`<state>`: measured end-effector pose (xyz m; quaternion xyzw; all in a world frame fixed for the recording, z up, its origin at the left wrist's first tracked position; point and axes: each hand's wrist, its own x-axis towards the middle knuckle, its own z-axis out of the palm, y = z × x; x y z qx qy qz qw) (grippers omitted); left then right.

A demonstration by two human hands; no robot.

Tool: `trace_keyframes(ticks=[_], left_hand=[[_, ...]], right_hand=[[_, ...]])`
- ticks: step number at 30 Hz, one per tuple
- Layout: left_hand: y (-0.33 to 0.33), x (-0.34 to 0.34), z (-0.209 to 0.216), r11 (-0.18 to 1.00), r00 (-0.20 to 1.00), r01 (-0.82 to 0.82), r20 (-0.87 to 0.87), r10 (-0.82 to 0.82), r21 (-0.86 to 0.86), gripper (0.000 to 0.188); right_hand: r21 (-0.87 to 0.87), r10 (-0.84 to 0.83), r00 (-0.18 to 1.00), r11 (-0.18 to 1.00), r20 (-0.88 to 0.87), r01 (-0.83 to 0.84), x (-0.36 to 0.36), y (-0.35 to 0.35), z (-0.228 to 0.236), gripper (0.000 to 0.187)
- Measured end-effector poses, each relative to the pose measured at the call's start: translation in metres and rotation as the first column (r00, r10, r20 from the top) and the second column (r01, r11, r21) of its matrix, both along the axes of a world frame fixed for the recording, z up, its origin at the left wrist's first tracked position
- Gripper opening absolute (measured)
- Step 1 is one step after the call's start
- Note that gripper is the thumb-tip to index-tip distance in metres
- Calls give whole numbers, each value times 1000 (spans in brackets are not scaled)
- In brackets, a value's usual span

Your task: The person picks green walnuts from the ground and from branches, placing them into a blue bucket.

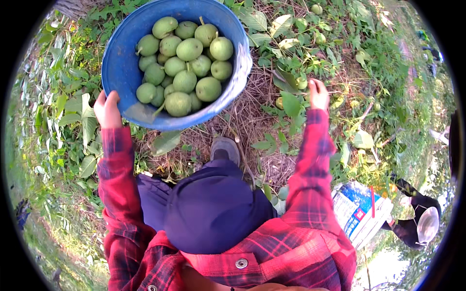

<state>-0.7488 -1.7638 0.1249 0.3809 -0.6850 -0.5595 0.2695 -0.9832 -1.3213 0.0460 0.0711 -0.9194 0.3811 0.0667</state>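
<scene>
A wide blue bucket point(116, 72) stands on the ground ahead of me, partly filled with green walnuts point(189, 50) in their husks, a few with short stems. My left hand point(108, 110) grips its rim at the near left, thumb on the inner side and fingers mostly hidden behind the wall. To the right of the bucket, my right hand point(319, 95) reaches low over the leaves with its fingers stretched forward and nothing visible in them. Close to its fingertips a green walnut point(301, 83) lies among the foliage.
More green walnuts point(320, 38) lie among weeds and dry grass at the far right. My shoe point(225, 149) is just below the bucket. A white, blue and red sack point(361, 211) is by my right elbow, with a dark object point(424, 213) beyond. A tree trunk point(77, 7) shows at the far left.
</scene>
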Motion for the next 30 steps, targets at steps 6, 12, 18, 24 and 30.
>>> trace_keyframes(ticks=[6, 12, 18, 24, 30], left_hand=[[23, 24, -9, 997, 995, -5, -99, 13, 80, 22], [23, 21, -9, 983, 983, -99, -139, 120, 153, 17], [32, 17, -2, 998, 999, -35, 16, 36, -52, 17], [23, 33, 1, 995, 995, -96, -43, 95, -26, 17], [27, 23, -3, 996, 999, -38, -1, 38, -80, 16]], right_hand=[[489, -156, 768, 843, 622, -225, -73, 67, -70, 53], [634, -183, 841, 741, 509, -222, -46, 56, -44, 60], [195, -277, 956, 947, 93, 255, -17, 34, 54, 47], [-910, 289, 869, 235, 401, 341, -40, 34, 4, 29], [318, -133, 877, 948, 463, -25, -76, 28, -44, 72]])
